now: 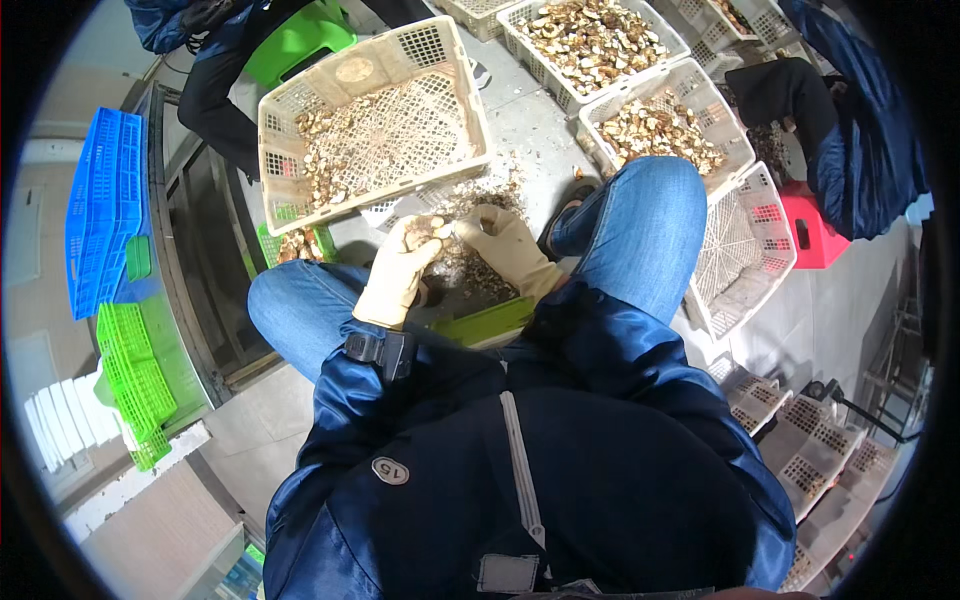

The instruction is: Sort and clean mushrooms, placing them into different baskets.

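My left hand (397, 277), in a cream glove, grips a brown-and-white mushroom (424, 228) between fingers and thumb. Close against its pale cut end are the bent fingers of my right hand (510, 251), gloved alike. Whether a small blade sits in those fingers cannot be made out. Below both hands, dark trimmings (480, 274) lie heaped on the floor between my knees. Just beyond them stands a large cream plastic crate (360, 71), tilted in view, with mushroom pieces scattered along its left side. A small green basket (328, 241) of mushrooms is by my left knee.
Two crates of cut mushrooms (592, 45) (652, 135) stand ahead right, with another crate (739, 255) beside my right knee. Co-workers sit at upper left (217, 90) and right (862, 142), near a green stool (300, 45) and a red stool (814, 229). Stacked crates (810, 450) fill the lower right.
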{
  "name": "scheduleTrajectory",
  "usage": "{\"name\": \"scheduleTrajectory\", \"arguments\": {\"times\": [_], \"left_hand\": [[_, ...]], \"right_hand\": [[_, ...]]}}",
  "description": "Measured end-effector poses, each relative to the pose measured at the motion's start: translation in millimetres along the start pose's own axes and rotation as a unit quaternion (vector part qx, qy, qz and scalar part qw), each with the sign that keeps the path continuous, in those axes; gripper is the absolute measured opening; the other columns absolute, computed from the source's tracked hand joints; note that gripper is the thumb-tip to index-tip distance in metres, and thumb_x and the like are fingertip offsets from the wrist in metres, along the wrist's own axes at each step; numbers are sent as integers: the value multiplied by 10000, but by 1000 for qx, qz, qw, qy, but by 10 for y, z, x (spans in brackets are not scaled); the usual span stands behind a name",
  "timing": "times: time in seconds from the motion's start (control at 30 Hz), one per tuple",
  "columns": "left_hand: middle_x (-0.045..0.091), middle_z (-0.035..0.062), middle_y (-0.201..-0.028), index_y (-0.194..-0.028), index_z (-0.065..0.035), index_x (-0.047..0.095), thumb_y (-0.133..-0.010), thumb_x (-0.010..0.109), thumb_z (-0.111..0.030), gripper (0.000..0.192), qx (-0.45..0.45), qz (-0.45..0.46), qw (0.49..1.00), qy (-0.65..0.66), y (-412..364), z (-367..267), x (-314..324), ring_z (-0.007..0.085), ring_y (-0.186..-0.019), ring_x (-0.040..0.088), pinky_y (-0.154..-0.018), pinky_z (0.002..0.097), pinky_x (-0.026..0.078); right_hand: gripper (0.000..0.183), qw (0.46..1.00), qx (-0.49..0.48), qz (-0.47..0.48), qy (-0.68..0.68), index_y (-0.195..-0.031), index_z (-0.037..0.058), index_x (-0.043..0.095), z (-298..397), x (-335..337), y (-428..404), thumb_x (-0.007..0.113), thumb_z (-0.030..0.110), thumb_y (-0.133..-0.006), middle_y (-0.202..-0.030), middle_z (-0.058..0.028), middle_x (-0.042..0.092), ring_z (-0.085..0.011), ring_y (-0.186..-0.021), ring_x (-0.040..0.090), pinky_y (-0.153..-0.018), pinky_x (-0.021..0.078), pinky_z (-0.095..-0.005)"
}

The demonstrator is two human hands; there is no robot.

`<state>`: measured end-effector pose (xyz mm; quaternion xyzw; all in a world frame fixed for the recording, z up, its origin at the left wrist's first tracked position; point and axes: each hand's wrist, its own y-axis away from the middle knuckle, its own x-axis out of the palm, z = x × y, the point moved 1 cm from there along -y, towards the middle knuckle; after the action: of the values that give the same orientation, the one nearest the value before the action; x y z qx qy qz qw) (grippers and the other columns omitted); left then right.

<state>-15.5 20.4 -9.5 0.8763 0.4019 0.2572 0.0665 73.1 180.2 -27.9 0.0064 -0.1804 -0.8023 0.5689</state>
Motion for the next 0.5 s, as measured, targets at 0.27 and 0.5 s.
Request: {"name": "scheduleTrajectory", "arguments": {"times": [0.27, 0.5], "left_hand": [[652, 51, -1030, -1159, -18, 554, -840, 679, -47, 344, 47, -69, 963, -257, -24, 0, -42, 95, -877, 605, -797, 228, 492], [642, 62, -1015, -1142, -13, 549, -821, 660, -13, 340, 102, -69, 939, -321, 42, -146, 145, 122, -923, 602, -818, 251, 488]], "right_hand": [[231, 999, -14, 4, 52, -948, 26, 666, -32, 13, -14, 667, 249, -884, -752, -11, 611, -74, -692, 525, -628, 441, -249], [261, 999, -25, -22, 14, -994, 21, 654, -110, 12, -41, 662, 261, -891, -784, -18, 627, -88, -691, 529, -638, 452, -255]]}}
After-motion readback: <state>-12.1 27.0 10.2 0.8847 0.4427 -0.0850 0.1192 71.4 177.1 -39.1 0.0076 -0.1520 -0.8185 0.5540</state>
